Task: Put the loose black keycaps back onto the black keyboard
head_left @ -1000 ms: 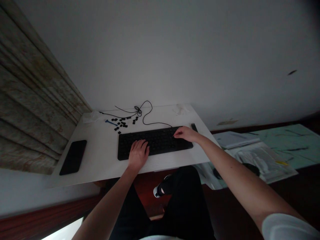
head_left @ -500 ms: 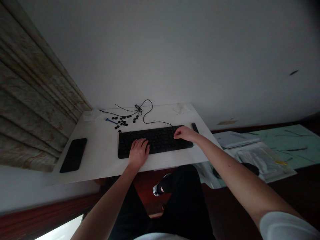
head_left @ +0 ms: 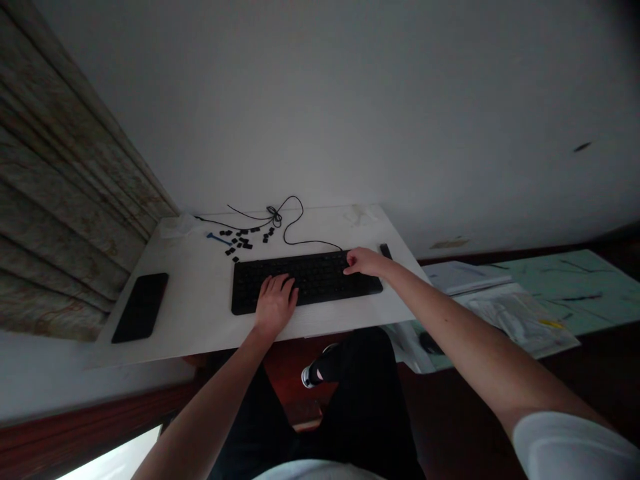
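A black keyboard [head_left: 320,283] lies on the white table. My left hand [head_left: 275,301] rests on its left half, palm down with the fingers stretched out and a little apart. Over the right part of the keys, my right hand [head_left: 363,261] is closed, thumb and fingertips drawn together. Whatever those fingertips may hold is too small and dark to make out. Behind the keyboard's left end, several loose black keycaps [head_left: 243,241] are scattered, with a slim blue tool [head_left: 219,239] beside them.
The keyboard's black cable [head_left: 301,212] loops along the wall, tied in a bundle. A dark phone [head_left: 141,308] is at the table's left, crumpled clear plastic [head_left: 180,225] at the back corner. A small black bar [head_left: 385,251] sits near the right edge. Papers [head_left: 465,277] lie on a lower surface.
The view has shifted slightly, so everything sits a little farther left. Both hands stay at the same places on the keyboard; the right fingers have changed posture slightly.
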`<state>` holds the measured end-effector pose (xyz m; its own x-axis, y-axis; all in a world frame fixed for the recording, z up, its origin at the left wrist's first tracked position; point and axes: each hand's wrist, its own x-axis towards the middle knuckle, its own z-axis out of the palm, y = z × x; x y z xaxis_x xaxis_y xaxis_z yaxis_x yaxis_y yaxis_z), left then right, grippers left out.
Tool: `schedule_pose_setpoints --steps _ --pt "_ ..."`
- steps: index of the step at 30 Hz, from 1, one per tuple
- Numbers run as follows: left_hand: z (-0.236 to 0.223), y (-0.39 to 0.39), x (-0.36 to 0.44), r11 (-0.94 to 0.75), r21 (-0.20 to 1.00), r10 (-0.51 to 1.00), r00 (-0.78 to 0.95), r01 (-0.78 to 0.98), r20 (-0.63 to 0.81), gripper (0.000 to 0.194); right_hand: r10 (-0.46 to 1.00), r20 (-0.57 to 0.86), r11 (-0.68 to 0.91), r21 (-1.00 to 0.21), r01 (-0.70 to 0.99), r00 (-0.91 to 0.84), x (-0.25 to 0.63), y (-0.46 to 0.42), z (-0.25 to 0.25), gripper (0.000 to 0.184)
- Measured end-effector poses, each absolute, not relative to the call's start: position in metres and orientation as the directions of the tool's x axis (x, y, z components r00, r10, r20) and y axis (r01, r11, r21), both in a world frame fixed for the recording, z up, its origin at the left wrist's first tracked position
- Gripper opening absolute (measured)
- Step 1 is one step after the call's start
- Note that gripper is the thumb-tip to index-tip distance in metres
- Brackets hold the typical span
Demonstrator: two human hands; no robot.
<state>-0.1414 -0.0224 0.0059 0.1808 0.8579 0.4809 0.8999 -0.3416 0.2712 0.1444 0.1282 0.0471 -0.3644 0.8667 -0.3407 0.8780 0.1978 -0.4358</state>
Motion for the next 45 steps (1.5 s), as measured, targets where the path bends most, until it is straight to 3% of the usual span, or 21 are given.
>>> schedule_pose_setpoints --steps 7,11,15,19,25,32,35,40,45 --pt "0.007 -0.023 -0.141 -0.336 0.269 0.860 0.177 0.903 0.479 0.028 0.883 -0.336 0.205 -0.353 0.913 -0.328 0.139 0.122 0.055 0.023" --pt "0.007 -0.024 -0.143 -0.353 0.288 0.853 0.180 0.890 0.489 0.028 0.898 -0.286 0.199 -0.412 0.889 -0.333 0.140 0.116 0.061 0.026" --pt "0.006 -0.026 -0.144 -0.367 0.282 0.846 0.191 0.886 0.498 0.028 0.993 0.035 0.115 -0.526 0.843 -0.113 0.149 0.102 0.056 0.037" --pt "0.006 -0.025 -0.144 -0.357 0.278 0.850 0.186 0.892 0.493 0.027 0.930 0.316 0.015 -0.541 0.841 0.187 0.159 0.076 0.033 0.044" --pt "0.004 -0.025 -0.144 -0.356 0.299 0.857 0.182 0.885 0.483 0.028 0.842 0.514 0.114 -0.464 0.878 0.162 0.158 0.046 0.003 0.039" --pt "0.018 -0.010 -0.159 -0.366 0.401 0.852 0.130 0.840 0.507 0.026 0.862 0.501 0.141 -0.386 0.912 0.079 0.157 0.051 0.003 0.037" --pt "0.036 0.019 -0.189 -0.216 0.407 0.883 -0.001 0.887 0.470 0.027 0.864 0.499 0.142 -0.380 0.914 0.073 0.157 0.051 0.003 0.039" --pt "0.056 0.068 -0.254 0.131 0.332 0.968 -0.192 0.934 0.160 0.032 0.873 0.484 0.148 -0.377 0.914 0.058 0.157 0.050 0.003 0.040" --pt "0.053 0.085 -0.290 -0.019 0.311 0.999 0.026 0.950 -0.019 0.032 0.873 0.484 0.152 -0.401 0.904 0.068 0.158 0.051 0.004 0.041"
